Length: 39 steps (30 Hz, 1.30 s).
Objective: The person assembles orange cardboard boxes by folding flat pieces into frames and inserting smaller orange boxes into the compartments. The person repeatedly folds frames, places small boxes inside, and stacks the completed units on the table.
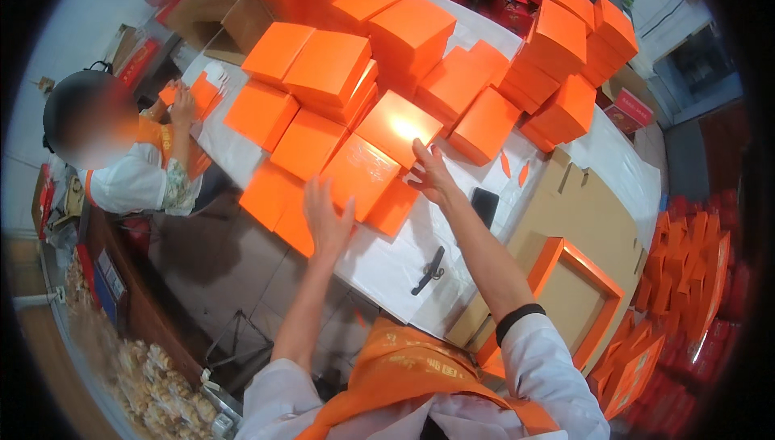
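Many orange boxes are stacked on the white-covered table before me. My left hand [328,220], fingers spread, is at the near side of an orange box with a shiny, film-like patch [359,182]; whether it touches cannot be made out. My right hand [432,172] has its fingers apart at the right corner of a glossy orange box [397,127], a fingertip against or just beside its edge. Neither hand grips anything visibly. Below and between them stands another orange box [392,207], partly hidden.
A dark phone [483,206] and a dark-handled tool [429,270] lie on the table [387,266]. At the right are a cardboard sheet [577,206] and an orange frame-like tray [607,278]. A co-worker [133,145] handles orange pieces at left.
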Tool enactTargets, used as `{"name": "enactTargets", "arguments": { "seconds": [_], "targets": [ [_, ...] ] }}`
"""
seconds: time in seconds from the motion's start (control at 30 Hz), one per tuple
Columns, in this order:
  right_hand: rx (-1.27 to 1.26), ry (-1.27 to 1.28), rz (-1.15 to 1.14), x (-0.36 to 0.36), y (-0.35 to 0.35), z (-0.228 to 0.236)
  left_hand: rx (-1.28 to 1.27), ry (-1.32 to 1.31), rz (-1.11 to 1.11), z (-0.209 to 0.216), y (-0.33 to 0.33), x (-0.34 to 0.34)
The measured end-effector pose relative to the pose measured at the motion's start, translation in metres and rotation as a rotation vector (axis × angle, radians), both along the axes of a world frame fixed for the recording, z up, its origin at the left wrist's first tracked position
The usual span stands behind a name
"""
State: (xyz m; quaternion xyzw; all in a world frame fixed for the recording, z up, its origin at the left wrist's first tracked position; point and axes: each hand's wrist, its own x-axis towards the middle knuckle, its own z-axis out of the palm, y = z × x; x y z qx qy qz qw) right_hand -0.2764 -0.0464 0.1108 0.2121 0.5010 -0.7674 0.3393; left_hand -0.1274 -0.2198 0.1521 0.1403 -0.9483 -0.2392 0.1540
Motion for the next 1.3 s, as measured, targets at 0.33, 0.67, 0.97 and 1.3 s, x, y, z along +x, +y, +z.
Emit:
{"name": "enactTargets", "arguments": {
  "seconds": [0.33, 0.67, 0.97, 1.3],
  "targets": [
    [0.060, 0.013, -0.193, -0.018, -0.017, -0.004, 0.041, -0.015, 0.008, -0.010, -0.004, 0.001],
    [-1.004, -0.145, -0.454, 0.101, 0.121, 0.022, 0.620, 0.187, -0.290, 0.022, 0.033, 0.011],
    [-1.252, -0.188, -0.447, 0.265, 0.151, 0.107, 1.427, -1.021, -1.213, 0.065, 0.186, -0.036],
    [-0.591, 0.016, -0.852, 0.343, 0.330, 0.087, 1.899, -1.194, -0.496, -0.019, 0.316, 0.067]
  ]
}}
